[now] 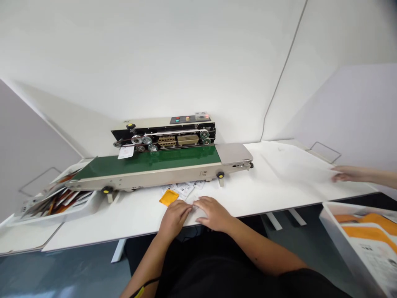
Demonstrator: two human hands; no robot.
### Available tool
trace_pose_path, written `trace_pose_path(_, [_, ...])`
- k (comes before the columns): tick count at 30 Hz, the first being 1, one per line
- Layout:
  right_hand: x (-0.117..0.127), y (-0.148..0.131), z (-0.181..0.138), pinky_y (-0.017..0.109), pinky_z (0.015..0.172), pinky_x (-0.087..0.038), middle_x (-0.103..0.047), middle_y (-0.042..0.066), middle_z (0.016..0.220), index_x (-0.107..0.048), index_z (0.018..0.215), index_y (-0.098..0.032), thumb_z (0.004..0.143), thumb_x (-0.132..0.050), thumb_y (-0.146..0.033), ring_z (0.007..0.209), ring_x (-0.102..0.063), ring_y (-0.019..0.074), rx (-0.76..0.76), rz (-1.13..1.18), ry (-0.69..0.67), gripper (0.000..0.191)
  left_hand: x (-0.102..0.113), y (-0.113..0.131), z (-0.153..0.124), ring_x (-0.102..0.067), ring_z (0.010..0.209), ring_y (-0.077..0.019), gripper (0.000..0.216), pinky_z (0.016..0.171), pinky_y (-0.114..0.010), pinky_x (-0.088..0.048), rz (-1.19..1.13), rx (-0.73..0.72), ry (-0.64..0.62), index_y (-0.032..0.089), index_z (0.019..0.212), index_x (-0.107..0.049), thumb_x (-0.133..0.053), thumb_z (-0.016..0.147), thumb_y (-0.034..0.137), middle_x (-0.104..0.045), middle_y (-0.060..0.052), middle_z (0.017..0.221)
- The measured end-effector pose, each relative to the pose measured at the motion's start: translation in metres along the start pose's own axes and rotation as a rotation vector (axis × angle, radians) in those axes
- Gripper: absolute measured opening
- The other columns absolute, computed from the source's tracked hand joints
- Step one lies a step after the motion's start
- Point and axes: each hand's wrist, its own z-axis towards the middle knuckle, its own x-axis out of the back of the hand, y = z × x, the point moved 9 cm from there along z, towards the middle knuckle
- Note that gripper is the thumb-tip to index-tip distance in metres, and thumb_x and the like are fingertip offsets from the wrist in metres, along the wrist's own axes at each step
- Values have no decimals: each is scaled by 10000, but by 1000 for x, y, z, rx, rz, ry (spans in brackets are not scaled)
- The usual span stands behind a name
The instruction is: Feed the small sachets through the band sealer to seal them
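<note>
My left hand (174,219) and my right hand (214,213) meet just above the front of the white table (139,211). Their fingers pinch a small white packet (195,212), mostly covered by the hands and hard to make out. Just beyond my left fingers lies an orange packet (169,198). Several white printed packets (185,189) are spread beside it, partly under the conveyor. Behind them stands a band sealing machine (173,138) with a green conveyor belt (155,161). A white packet (126,152) hangs from its rollers at the left.
At the left end of the belt sits a white tray (89,209) full of packets. Lower right, a white bin (333,231) holds orange and white packets. Another person's hand (344,174) reaches in from the right beside a blurred white surface (294,163). A cable (283,68) runs down the wall.
</note>
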Motion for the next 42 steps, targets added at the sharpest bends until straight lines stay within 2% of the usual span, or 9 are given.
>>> trace_pose_path(3, [3,0,2,437,1120,-439,-686,58,1359,-692,1286,-254,968,-664,-282,1286,-574,249,24,-10,50,320,6,10,2,-698,898,-226,207,857,-390,-565,-46,-44,-5,212,1004,-740,-551,1045,285,-774,-74,930])
trace_pose_path(5, [3,-1,4,442,1094,-460,-688,67,1339,-692,1274,-246,956,-676,-283,1255,-583,256,39,-27,65,321,5,13,4,-696,1044,-261,196,965,-441,-546,-45,-40,-42,222,1128,-724,-663,988,344,-773,-95,1115])
trace_pose_path(8, [5,-4,3,446,1080,-474,-692,89,1278,-683,1271,-232,912,-728,-322,1228,-590,268,39,-45,74,373,-3,15,6,-657,1214,-319,537,1077,-512,-500,-1,-18,-114,242,1363,-630,-790,881,415,-706,-119,1345])
trace_pose_path(14, [10,-11,-7,431,1020,-499,-681,91,1224,-674,1262,-226,892,-750,-345,1117,-618,257,69,-64,83,396,-17,6,-5,-728,1131,-272,478,988,-418,-587,2,29,-177,280,1410,-610,-706,945,339,-747,-69,1299])
trace_pose_path(22, [8,-8,-8,379,962,-532,-735,75,1165,-708,1240,-225,985,-520,-117,1076,-639,220,154,-33,159,335,0,14,-10,-776,984,-216,258,892,-332,-635,-3,-70,3,230,1213,-725,-586,1034,355,-806,-76,1101])
trace_pose_path(27, [17,-3,-11,348,871,-545,-754,80,1031,-735,1140,-212,1041,-464,-190,942,-660,210,110,2,247,289,12,19,-13,-775,921,-181,224,852,-286,-632,-40,-112,87,244,1189,-733,-570,1036,258,-809,-54,1040])
trace_pose_path(33, [25,-17,4,309,794,-492,-764,62,982,-737,1141,-236,1011,-551,-306,888,-678,214,36,-33,-91,238,15,-6,-19,-759,747,-165,155,722,-252,-613,-81,93,129,233,940,-746,-614,996,292,-798,-13,844])
trace_pose_path(38, [72,-16,31,289,771,-478,-783,66,1048,-765,1097,-222,924,-644,-285,912,-689,208,22,159,-302,220,9,-17,-22,-753,740,-162,77,692,-246,-604,-263,266,79,222,937,-662,-664,935,299,-770,-5,832])
trace_pose_path(42, [162,43,73,222,550,-419,-743,27,813,-742,1100,-181,867,-666,-307,630,-603,130,-235,573,101,276,12,-11,-20,-759,809,-172,181,768,-285,-616,-331,260,98,209,1118,-620,-617,948,272,-780,-44,931])
